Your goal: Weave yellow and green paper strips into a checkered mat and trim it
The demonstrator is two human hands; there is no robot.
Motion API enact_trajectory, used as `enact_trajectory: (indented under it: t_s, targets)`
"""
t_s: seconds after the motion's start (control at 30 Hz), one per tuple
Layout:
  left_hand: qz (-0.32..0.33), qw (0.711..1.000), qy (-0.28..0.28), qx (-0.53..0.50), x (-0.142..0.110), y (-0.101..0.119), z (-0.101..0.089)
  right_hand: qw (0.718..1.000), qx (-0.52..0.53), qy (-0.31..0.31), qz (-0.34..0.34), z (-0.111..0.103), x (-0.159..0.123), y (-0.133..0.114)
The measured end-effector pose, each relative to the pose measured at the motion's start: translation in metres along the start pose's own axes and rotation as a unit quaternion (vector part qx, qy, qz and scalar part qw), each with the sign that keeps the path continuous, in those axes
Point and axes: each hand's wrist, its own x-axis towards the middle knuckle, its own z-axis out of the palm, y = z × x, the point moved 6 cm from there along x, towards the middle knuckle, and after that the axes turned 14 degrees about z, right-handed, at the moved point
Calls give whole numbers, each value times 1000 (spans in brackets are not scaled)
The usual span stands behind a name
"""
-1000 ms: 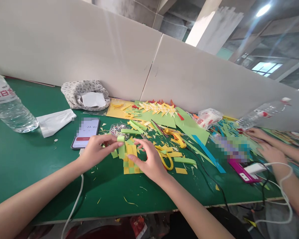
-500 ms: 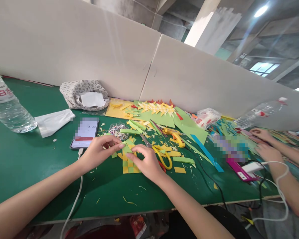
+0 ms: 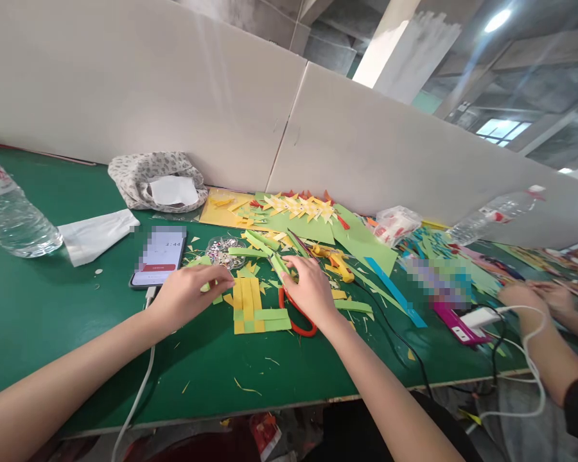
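Observation:
A yellow and green woven paper piece (image 3: 246, 301) lies flat on the table in front of me, one green strip (image 3: 273, 319) jutting out at its right. My left hand (image 3: 192, 292) is at its upper left edge, fingertips pressed together; whether they pinch anything is hidden. Beyond the weave, on the right, my right hand (image 3: 311, 287) has thumb and fingers closed on a folded green paper strip (image 3: 278, 264). Below that hand shows the red loop of the scissors (image 3: 304, 331); the hand covers most of the rest.
A phone (image 3: 160, 256) on a cable lies left, near a water bottle (image 3: 17, 215). Behind the weave are a dish of beads (image 3: 225, 253), paper scraps, a yellow glue gun (image 3: 340, 263) and a woven paper fish-like shape (image 3: 301, 208). Another person's hands (image 3: 534, 296) work at right.
My right hand has moved right and away from the weave with a green strip, over the scissors. My left hand stays near the weave's upper left. The weave is now more exposed.

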Motion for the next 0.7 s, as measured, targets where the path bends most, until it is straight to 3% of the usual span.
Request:
enact_trajectory:
  t_s: [0.1, 0.2, 0.4, 0.7]
  targets:
    - [125, 988, -69, 64, -1, 15, 12, 996, -17, 41, -76, 1, -8, -15]
    - [205, 970, -110, 70, -2, 28, 18, 988, 26, -27, -147, 12, -18, -31]
    - [179, 972, -140, 62, -1, 29, 21, 968, 48, -129, -211, 27, -34, -50]
    - [110, 979, -87, 146, -5, 12, 22, 968, 39, -135, -208, 32, -38, -53]
